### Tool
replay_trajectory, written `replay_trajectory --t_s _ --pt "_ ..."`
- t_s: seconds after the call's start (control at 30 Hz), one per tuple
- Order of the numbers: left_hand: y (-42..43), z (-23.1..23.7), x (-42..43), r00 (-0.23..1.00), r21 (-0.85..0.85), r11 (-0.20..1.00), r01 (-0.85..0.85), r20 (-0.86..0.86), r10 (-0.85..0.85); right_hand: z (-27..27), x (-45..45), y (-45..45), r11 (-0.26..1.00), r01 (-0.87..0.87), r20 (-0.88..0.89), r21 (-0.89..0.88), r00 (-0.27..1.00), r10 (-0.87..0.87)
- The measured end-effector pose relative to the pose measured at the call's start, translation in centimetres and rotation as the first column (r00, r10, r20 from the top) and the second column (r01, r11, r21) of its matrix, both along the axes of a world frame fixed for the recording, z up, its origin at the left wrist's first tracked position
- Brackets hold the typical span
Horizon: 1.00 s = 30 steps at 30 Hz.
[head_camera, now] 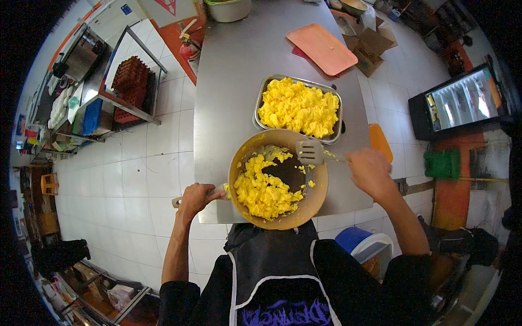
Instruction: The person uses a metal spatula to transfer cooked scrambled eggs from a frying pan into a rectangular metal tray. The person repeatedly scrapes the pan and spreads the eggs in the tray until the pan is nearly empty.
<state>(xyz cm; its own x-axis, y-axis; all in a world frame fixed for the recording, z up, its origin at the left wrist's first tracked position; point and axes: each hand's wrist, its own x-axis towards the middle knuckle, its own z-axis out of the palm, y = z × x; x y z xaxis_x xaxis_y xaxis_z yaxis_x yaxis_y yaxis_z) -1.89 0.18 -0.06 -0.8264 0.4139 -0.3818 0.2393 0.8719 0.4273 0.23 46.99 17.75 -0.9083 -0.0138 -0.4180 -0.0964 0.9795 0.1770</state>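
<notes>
My left hand (197,199) grips the handle of a deep tan pan (318,195) at the front edge of the steel table. Scrambled egg (265,191) lies mostly on the pan's left and lower side, and its dark bottom shows at the right. In my right hand (370,169) is a slotted spatula (310,152), its grey head over the pan's upper right rim. Bits of egg cling to the spatula's neck. Just beyond the pan stands a rectangular metal tray (340,118) heaped with scrambled egg (299,106). The pan's rim overlaps the tray's near edge in view.
Farther along the steel table (228,102) lie an orange cutting board (322,49) and a grey tub (229,11). A fire extinguisher (190,51) is left of the table. At right stand a glass-door fridge (461,100) and, low down, a blue-and-white bucket (363,242).
</notes>
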Motion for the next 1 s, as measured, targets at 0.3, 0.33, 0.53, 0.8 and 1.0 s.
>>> replay_trajectory --t_s 0.3,0.33,0.53,0.8,1.0 --pt "0.3 0.8 0.1 0.999 0.062 0.998 -0.008 -0.040 0.010 -9.7 -6.1 -2.2 0.934 -0.291 0.077 -0.207 0.947 0.312" --pt "0.4 0.9 0.2 1.000 0.046 0.999 -0.009 -0.026 0.010 -10.5 -5.9 -2.6 0.919 -0.297 0.070 -0.260 0.943 0.324" --pt "0.3 0.9 0.1 1.000 0.031 0.999 -0.019 -0.006 0.019 -13.1 -4.2 -3.9 0.810 -0.265 0.099 -0.523 0.925 0.367" --pt "0.3 0.7 0.1 1.000 -0.001 1.000 -0.023 -0.004 0.023 -12.3 -2.2 -3.0 0.763 -0.146 0.200 -0.630 0.918 0.342" --pt "0.4 0.7 0.0 1.000 -0.016 1.000 0.007 -0.014 -0.007 -12.1 -0.8 -3.2 0.713 -0.052 0.265 -0.699 0.908 0.326"
